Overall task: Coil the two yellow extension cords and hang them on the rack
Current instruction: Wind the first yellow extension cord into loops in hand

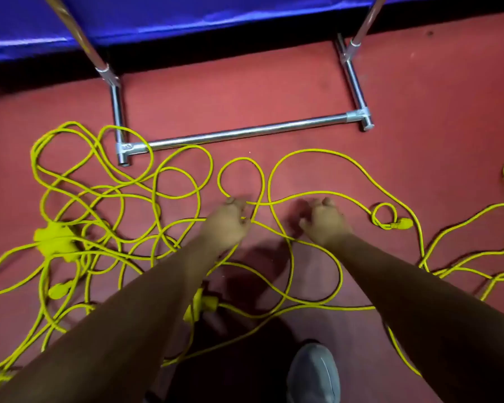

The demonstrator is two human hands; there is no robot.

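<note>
In the head view, the yellow extension cords are seen sprawled in loose tangled loops across the red floor before the rack. The left hand is closed on a strand, while the right hand is half curled, empty. The cable is judged limp and light, best gathered from the plug.

It looks like a gym or sports hall, though that is not certain; the red floor is a smooth, scuffed, rubbery surface rather than household flooring; a thick blue padded mat with a shiny vinyl cover lies along the far edge. A bare chrome tube rack stands on the floor before the mat; loose yellow extension cords sprawl across the floor, as in a utility or storage area.
</note>
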